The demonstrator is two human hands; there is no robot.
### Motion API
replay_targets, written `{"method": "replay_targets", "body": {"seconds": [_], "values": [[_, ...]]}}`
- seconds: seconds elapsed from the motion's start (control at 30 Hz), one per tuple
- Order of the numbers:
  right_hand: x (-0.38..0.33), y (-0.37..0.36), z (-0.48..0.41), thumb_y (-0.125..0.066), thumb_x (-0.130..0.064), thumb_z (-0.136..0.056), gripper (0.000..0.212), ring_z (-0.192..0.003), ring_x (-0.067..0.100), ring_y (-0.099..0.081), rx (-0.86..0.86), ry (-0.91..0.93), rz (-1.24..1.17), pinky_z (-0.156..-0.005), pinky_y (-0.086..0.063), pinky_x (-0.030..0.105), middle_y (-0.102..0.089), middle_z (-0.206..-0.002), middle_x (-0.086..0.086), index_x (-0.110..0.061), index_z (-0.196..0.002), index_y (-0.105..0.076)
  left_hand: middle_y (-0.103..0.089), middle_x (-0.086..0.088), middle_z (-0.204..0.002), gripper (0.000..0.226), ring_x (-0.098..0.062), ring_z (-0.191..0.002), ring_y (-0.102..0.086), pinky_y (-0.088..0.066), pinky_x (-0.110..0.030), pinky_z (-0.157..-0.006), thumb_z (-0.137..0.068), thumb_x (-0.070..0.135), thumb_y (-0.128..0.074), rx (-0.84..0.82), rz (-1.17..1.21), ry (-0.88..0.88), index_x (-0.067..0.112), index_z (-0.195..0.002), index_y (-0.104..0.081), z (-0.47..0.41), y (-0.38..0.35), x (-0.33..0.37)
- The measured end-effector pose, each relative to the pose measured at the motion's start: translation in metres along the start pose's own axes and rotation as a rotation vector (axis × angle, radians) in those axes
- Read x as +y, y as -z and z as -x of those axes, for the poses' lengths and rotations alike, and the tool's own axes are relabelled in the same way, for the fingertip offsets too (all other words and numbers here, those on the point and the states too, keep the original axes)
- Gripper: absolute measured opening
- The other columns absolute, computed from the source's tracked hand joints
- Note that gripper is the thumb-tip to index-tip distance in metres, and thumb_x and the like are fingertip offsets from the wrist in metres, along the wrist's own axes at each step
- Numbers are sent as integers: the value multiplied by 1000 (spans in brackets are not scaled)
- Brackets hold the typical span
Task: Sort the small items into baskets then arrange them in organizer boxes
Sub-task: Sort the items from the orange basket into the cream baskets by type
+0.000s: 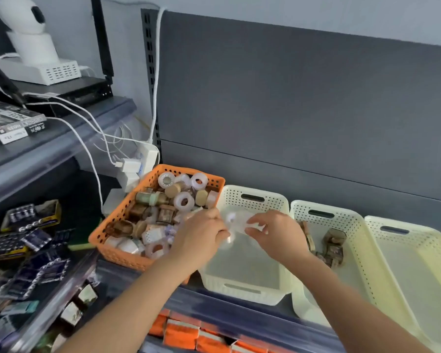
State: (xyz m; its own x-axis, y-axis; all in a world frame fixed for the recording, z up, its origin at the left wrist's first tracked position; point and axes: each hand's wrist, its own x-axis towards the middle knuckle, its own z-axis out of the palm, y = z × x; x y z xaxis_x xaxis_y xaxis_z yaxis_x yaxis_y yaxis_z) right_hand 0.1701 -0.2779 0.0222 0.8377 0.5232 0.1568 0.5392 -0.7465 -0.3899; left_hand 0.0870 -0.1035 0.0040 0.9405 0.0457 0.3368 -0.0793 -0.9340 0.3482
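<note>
An orange basket (107, 238) on the shelf is heaped with several small tape rolls, white, clear and brown. Just right of it stands a white basket (242, 291). Over that white basket both hands meet: my left hand (197, 235) and my right hand (273, 234) each pinch an end of a blurred clear tape roll (236, 221). A second white basket (351, 220) further right holds several brown rolls (334, 244).
A pale yellow basket (418, 240) sits at the far right. The grey back panel (290, 98) rises behind the baskets. Left are a power strip (144, 156) with white cables, battery packs (23, 240) on a lower shelf, and orange boxes (181, 335) below.
</note>
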Motion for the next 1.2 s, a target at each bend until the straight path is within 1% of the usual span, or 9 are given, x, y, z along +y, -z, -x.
{"method": "replay_targets", "body": {"seconds": [0.23,0.33,0.4,0.53,0.7,0.87,0.93,1.03,1.2], "values": [[35,-12,23,-52,-48,-90,27,-111,13,-54,-226,112,417,-105,-26,35,-66,-113,-9,-39,-114,-63,-56,7,-95,13,-15,-90,-54,-41,-27,-69,-91,23,-60,-263,-248,-24,22,-95,-73,1,-37,23],[38,-19,25,-53,-44,-91,30,-123,16,-46,-281,128,455,-115,-8,41,-63,-119,-4,-38,-120,-59,-60,5,-97,12,-16,-90,-55,-40,-27,-73,-89,22,-61,-263,-266,-8,23,-93,-72,2,-39,26],[36,-23,23,-55,-44,-90,31,-124,18,-44,-265,159,442,-116,-6,41,-61,-120,-3,-37,-120,-59,-59,4,-98,15,-17,-92,-53,-41,-29,-77,-91,26,-59,-232,-235,-5,21,-97,-72,3,-36,25],[21,-27,12,-55,-45,-89,31,-117,17,-50,-233,233,346,-114,-19,34,-66,-113,-5,-35,-117,-63,-60,5,-94,20,-15,-91,-52,-39,-29,-75,-92,31,-56,-81,-131,39,22,-97,-74,8,-18,14],[-21,-34,-6,-56,-41,-89,27,-105,17,-56,-177,346,136,-92,-43,32,-68,-108,-2,-32,-113,-66,-58,7,-90,18,-14,-89,-54,-38,-24,-64,-91,31,-57,-2,-194,168,25,-96,-73,18,12,-24],[-72,-51,-24,-55,-35,-89,23,-100,21,-56,-157,466,83,-84,-47,33,-67,-98,1,-23,-103,-69,-56,2,-103,23,-18,-101,-53,-49,-34,-80,-91,22,-57,-171,-293,371,21,-111,-66,29,39,-74],[-89,-60,-33,-54,-36,-89,25,-100,22,-54,-153,522,105,-84,-44,31,-67,-99,2,-23,-103,-70,-58,1,-105,27,-19,-98,-55,-49,-32,-75,-89,17,-56,-247,-311,408,22,-114,-65,33,45,-87],[-111,-71,-43,-54,-33,-89,21,-96,24,-54,-248,571,176,-80,-45,31,-65,-95,5,-22,-96,-70,-62,0,-97,26,-20,-89,-62,-51,-31,-66,-88,11,-53,-310,-291,441,23,-108,-63,34,48,-98],[-130,-92,-55,-62,-33,-84,19,-83,22,-62,-619,522,183,-72,-55,37,-70,-90,2,-22,-95,-72,-64,1,-100,15,-19,-90,-63,-55,-37,-78,-88,15,-60,-337,-230,396,20,-99,-68,31,48,-112]]}}
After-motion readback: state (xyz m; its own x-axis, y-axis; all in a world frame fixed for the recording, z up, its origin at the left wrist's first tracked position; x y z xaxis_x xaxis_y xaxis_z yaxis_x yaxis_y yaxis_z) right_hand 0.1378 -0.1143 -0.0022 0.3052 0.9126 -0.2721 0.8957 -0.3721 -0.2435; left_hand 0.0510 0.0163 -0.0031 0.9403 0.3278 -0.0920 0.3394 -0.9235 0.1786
